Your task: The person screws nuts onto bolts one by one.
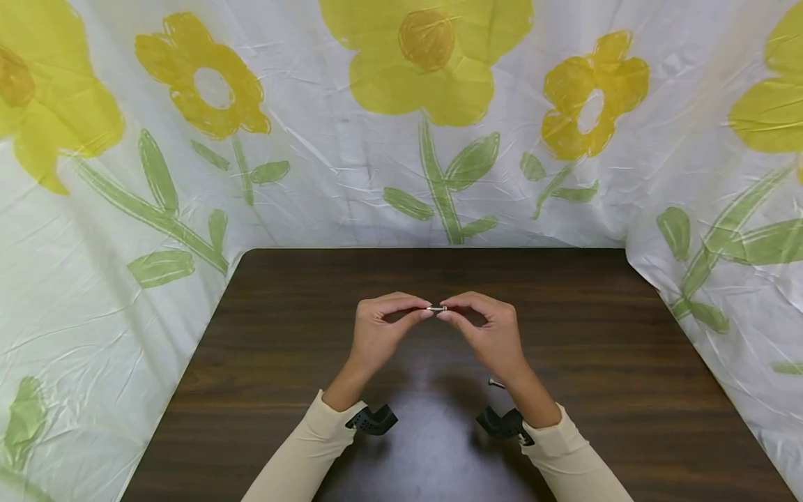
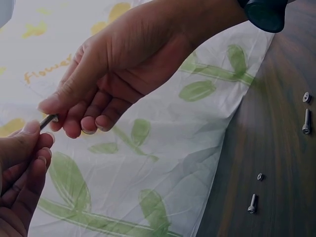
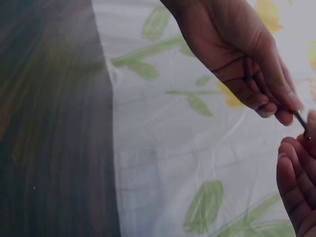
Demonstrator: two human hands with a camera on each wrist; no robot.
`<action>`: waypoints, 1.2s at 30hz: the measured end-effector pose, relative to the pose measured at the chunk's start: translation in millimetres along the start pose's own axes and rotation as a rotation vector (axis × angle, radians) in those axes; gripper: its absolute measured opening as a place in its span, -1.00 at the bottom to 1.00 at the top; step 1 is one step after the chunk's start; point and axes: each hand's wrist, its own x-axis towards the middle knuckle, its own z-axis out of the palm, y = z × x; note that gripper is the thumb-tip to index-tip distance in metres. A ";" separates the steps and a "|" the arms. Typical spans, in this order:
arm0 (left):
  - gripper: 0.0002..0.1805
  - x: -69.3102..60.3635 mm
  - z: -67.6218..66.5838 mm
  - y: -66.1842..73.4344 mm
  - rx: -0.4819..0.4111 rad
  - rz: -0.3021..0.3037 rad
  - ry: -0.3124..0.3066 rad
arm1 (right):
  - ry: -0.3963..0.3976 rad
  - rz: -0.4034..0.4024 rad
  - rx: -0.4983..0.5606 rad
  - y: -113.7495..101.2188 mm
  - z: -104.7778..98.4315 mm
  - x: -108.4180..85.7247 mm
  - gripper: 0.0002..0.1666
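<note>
A small metal bolt (image 1: 436, 308) is held level between both hands above the table. My left hand (image 1: 379, 333) pinches one end between thumb and fingertips. Opposite it, the thumb and fingertips of my right hand (image 1: 492, 335) pinch the other end, where a thicker part shows; whether this is the bolt's head or a nut I cannot tell. The left wrist view shows the bolt (image 2: 48, 121) slanting between the left hand (image 2: 19, 163) at the lower left and the right hand (image 2: 133, 54). Fingertips cover parts of the bolt.
Another bolt (image 1: 496, 383) lies on the dark wooden table (image 1: 282, 279) beside the right wrist. In the left wrist view, a larger bolt (image 2: 307, 121) and nut (image 2: 307, 97), plus a smaller bolt (image 2: 253, 203) and nut (image 2: 260, 177), lie apart. A flowered white curtain (image 1: 326, 188) surrounds the table.
</note>
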 end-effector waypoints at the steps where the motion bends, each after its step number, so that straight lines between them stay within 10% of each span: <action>1: -0.86 0.0 0.2 -0.3 0.003 0.009 0.001 | -0.003 0.013 0.000 0.4 0.3 -0.5 -0.74; 8: -0.87 -1.2 2.4 0.4 0.010 0.037 0.004 | -0.035 0.110 -0.044 -10.3 4.1 0.4 -0.89; 20: -0.87 2.0 10.2 26.6 0.054 0.076 -0.013 | -0.023 0.158 -0.065 -45.7 8.2 8.2 -0.46; 31: -0.87 2.1 10.5 31.2 0.043 0.054 -0.005 | -0.050 0.280 -0.048 -12.3 2.6 -0.9 -0.36; 36: -0.86 0.9 7.1 18.6 0.047 0.045 0.024 | -0.062 0.226 -0.009 -5.9 -6.8 1.2 -0.65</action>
